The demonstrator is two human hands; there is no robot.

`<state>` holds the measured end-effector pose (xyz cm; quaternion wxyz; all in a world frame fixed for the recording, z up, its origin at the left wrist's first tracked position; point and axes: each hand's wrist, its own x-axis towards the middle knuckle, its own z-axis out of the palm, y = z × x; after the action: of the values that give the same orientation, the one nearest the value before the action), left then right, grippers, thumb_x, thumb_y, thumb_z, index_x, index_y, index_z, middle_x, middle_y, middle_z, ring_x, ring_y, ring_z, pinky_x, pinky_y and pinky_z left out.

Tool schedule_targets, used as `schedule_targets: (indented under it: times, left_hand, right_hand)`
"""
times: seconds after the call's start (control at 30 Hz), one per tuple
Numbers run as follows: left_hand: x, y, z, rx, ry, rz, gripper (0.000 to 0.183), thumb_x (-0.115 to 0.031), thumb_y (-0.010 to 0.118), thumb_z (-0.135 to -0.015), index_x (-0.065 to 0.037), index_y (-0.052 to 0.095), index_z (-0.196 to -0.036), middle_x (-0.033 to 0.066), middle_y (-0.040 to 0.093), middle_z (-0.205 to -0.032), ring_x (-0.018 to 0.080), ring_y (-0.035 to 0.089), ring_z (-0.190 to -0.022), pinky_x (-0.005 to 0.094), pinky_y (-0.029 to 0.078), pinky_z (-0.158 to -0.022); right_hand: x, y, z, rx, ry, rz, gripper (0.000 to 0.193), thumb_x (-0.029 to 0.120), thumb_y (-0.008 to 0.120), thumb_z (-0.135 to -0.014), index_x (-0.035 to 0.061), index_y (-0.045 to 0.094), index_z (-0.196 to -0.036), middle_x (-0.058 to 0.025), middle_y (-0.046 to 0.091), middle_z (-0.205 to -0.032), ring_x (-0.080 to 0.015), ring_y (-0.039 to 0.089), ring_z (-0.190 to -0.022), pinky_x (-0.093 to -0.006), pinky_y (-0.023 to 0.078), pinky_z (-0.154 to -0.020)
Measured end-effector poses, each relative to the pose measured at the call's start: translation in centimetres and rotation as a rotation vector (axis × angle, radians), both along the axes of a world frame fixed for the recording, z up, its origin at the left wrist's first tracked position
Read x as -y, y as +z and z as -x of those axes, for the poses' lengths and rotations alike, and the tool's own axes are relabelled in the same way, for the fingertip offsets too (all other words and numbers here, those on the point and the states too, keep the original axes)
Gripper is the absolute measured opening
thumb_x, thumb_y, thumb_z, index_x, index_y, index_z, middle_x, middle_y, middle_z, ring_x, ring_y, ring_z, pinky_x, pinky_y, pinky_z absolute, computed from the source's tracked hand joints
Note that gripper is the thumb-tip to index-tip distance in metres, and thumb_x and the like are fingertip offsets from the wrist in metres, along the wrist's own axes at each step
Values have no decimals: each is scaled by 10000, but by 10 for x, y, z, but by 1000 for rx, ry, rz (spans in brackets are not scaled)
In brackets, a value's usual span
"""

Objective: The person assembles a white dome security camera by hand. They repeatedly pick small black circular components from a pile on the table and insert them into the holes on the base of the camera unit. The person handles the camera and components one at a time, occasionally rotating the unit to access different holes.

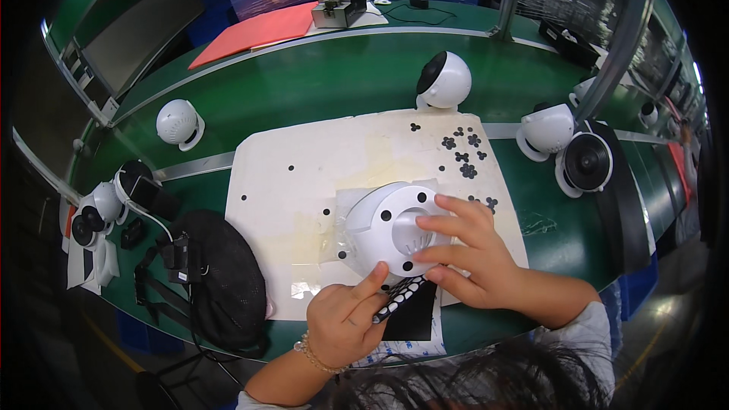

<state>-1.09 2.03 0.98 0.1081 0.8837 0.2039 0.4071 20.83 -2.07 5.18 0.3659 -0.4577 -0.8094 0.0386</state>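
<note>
A white rounded camera housing (367, 222) lies on the bench in front of me, its ring-shaped base facing up. Several small round black pads (386, 216) sit on that ring. My right hand (482, 262) grips the base from the right, fingers spread across its rim and opening. In my left hand (342, 326) is a black strip with round white cut-outs (400, 298), pinched beneath the base. The left index fingertip touches the lower edge of the ring. Below the strip lies a black sheet (414, 319).
Cream board (273, 159) covers the middle of the green bench (319, 68), with clusters of black pads (468, 171) at right. White cameras (448, 80) stand around it. A black mesh bag (220, 277) lies at left. Behind are a metal box (334, 11) and red sheet (258, 34).
</note>
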Motion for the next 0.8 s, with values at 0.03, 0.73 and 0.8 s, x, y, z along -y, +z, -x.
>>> schedule_targets:
  times: [0.03, 0.73, 0.8]
  left_hand:
    - [0, -1, 0, 3, 2, 2, 186, -80, 664, -561, -36, 583, -723, 130, 585, -1126, 173, 528, -504, 275, 416, -485]
    - [-5, -9, 10, 65, -147, 149, 174, -71, 672, -620, -33, 584, -765, 151, 527, -1203, 209, 584, -611, 301, 453, -539]
    - [-4, -8, 12, 42, -119, 128, 188, -75, 668, -609, -30, 586, -772, 151, 522, -1209, 211, 575, -591, 299, 452, -529]
  right_hand:
    - [-3, 4, -2, 4, -19, -10, 263, 173, 633, -744, 125, 611, -1001, -79, 513, -1200, -299, 383, -1187, -420, 283, -913]
    - [-127, -6, -140, -277, -786, -441, 779, 226, 747, -606, 58, 357, -1259, -188, 337, -1293, -339, 331, -1201, -409, 290, -998]
    - [-78, -4, -129, -429, -701, -200, 827, 259, 751, -599, 59, 334, -1285, -167, 372, -1275, -298, 384, -1170, -385, 324, -973]
